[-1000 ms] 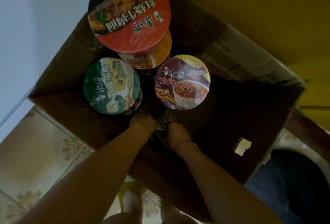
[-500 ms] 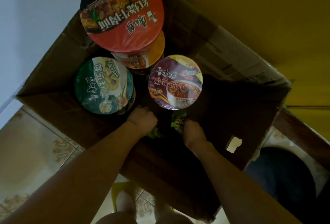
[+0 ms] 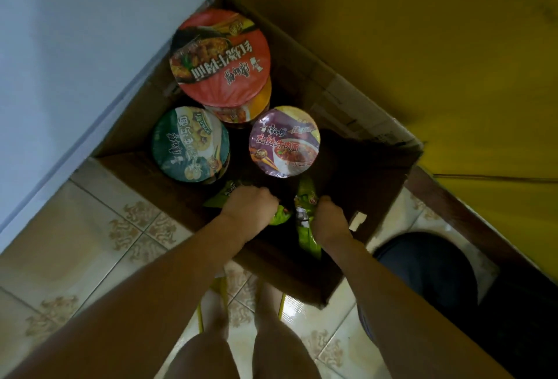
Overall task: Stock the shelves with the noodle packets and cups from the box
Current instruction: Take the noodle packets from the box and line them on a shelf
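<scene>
**Down in the box: both hands on green packets**

Open brown cardboard box (image 3: 302,276) sits on beige patterned floor tiles (image 3: 105,233), with a white panel (image 3: 75,46) at left and a yellow wall (image 3: 422,31) at far right. Both arms reach into its near end.

Left hand (image 3: 249,203) is clenched, knuckles up, around a crumpled green noodle packet (image 3: 279,216). Packet ends stick out on either side of the fist.

Right hand (image 3: 327,212) grasps a second green noodle packet (image 3: 305,230), held roughly on edge. Its near end crosses the near box rim in this view. The two packets are just beside each other; cannot tell whether they touch.

Farther in, three cups stand lid-up:
- Green-lidded noodle cup (image 3: 190,144) at left.
- Purple-lidded noodle cup (image 3: 283,141) at right, just beyond the right hand's packet.
- Red-lidded noodle cup (image 3: 220,57) at the far end, riding higher on an orange cup (image 3: 259,107) that shows under its near edge.

Right part of the box interior is too dark to read. A dark round object (image 3: 428,270) sits on the floor right of the box.
</scene>
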Tool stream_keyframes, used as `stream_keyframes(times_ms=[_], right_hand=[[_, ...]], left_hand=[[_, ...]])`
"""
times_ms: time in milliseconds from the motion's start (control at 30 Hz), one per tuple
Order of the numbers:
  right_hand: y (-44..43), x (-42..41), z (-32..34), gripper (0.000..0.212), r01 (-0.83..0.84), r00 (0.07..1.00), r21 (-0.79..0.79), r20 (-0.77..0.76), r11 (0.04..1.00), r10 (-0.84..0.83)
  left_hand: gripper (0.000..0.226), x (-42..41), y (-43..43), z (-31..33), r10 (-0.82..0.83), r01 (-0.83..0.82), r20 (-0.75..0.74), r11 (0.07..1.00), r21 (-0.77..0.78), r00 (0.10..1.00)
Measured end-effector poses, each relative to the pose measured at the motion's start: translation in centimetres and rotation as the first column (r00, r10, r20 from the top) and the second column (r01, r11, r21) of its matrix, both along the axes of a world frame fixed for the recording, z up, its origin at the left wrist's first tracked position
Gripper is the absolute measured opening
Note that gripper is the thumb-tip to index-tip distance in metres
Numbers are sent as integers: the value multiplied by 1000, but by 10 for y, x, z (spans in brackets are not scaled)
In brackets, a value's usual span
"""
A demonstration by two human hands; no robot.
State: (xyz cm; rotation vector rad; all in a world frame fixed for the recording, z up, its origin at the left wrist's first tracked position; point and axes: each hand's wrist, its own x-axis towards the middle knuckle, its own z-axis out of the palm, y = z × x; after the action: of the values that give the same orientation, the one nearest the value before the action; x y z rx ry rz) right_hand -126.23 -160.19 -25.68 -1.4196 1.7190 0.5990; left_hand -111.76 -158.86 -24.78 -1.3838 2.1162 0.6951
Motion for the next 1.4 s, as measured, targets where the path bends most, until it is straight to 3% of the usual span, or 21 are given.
stream_keyframes(times_ms=[200, 267, 333, 367, 533, 633, 900, 967, 1100, 1267, 1400], right_hand=[[1, -4, 94, 25, 124, 992, -39, 10, 991, -124], [2, -3, 130, 21, 176, 984, -65, 33, 982, -174], [4, 0, 168, 11, 197, 980, -111, 65, 974, -190], [4, 1, 189, 3, 199, 978, -139, 90, 970, -188], [6, 14, 288, 14, 275, 950, -275, 227, 921, -216], [7, 20, 341, 18, 290, 935, -320, 296, 902, -196], [8, 38, 451, 11, 191, 904, -460, 426, 867, 27], [10, 43, 472, 11, 145, 893, -499, 438, 854, 104], [21, 56, 506, 13, 93, 849, -496, 492, 863, 192], [40, 87, 537, 16, -40, 773, -502, 532, 864, 345], [62, 132, 553, 26, -173, 682, -523, 547, 834, 485]], left_hand=[[29, 7, 10, 100, 166, -169, -50, 984, -55, 985], [22, 12, 16, 137, 216, -229, -98, 963, -141, 971], [14, 18, 19, 177, 311, -349, -183, 908, -234, 933], [15, 21, 22, 196, 352, -382, -172, 905, -189, 920], [31, 41, 39, 288, 387, -447, -238, 844, -297, 891], [13, 47, 52, 344, 451, -538, -339, 810, -232, 826], [24, 62, 99, 451, 520, -676, -437, 625, -390, 734], [13, 65, 111, 470, 571, -739, -468, 524, -424, 674], [22, 67, 143, 505, 651, -790, -484, 322, -521, 585], [43, 78, 198, 527, 650, -871, -653, 28, -490, 389], [41, 91, 245, 546, 644, -882, -733, -191, -430, 218]])
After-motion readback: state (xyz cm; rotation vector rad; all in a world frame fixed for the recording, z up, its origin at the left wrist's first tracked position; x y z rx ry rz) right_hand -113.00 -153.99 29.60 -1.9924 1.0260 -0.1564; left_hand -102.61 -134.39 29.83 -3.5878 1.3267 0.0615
